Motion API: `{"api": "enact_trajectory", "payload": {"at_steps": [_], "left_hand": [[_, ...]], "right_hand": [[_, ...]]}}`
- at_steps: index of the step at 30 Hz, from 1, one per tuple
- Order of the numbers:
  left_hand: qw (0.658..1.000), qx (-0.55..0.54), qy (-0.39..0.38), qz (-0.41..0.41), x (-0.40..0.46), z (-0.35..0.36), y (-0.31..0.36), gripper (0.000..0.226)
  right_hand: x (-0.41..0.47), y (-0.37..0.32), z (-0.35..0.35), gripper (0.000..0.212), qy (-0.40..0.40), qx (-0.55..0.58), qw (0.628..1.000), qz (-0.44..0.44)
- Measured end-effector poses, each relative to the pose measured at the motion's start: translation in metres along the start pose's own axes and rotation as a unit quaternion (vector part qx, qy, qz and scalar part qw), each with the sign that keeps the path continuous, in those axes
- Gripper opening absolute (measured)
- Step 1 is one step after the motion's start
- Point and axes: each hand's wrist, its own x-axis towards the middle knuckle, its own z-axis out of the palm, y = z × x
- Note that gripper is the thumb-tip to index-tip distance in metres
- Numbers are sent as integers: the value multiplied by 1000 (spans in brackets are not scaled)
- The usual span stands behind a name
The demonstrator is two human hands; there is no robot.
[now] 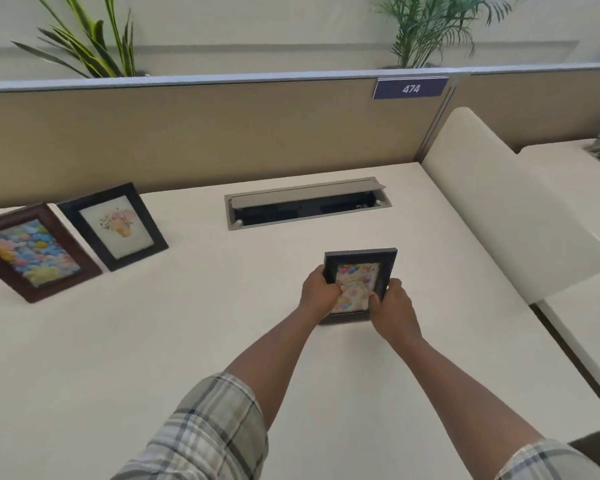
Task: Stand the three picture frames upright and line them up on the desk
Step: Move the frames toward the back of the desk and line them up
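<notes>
1. Three picture frames are in view on the tabletop [291, 341]: the brown frame [31, 252] and the black frame [113, 225] stand tilted back, side by side at far left near the partition [222, 133]; the third frame [359, 284], dark-edged, is held at centre right, just in front of the cable hatch [307, 202].
2. Handling (a judgement): the third frame looks rigid and light, with a glazed, likely fragile and smooth front; its side rails are the safest place to take hold, clear of the glass.
3. Left hand [317, 289]: fingers closed around the frame's left rail.
4. Right hand [393, 311]: fingers closed on the right rail and lower corner, the thumb lying over the picture.
5. Whether the frame's lower edge touches the tabletop cannot be told; it remains well apart from the other two.
</notes>
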Motion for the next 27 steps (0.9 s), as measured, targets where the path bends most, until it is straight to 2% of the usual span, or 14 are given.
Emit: {"api": "enact_trajectory", "payload": {"at_steps": [8, 12, 17, 19, 22, 27], "left_hand": [[996, -5, 90, -6, -5, -118, -3, 44], [982, -12, 190, 0, -4, -189, -18, 38], [951, 20, 308, 32, 0, -223, -33, 44], [944, 10, 327, 39, 12, -234, -30, 48], [941, -17, 338, -1, 33, -247, -24, 65], [936, -34, 349, -24, 66, -261, -28, 67]], "right_hand": [[6, -101, 61, 24, -48, 6, 992, -118], [17, -173, 97, 22, -77, 2, 983, -170], [41, -235, 125, 19, -71, 29, 979, -189], [55, -261, 138, 19, -70, 36, 977, -200], [77, -293, 154, 20, -75, 23, 973, -218], [106, -321, 183, 22, -91, -9, 967, -237]]}}
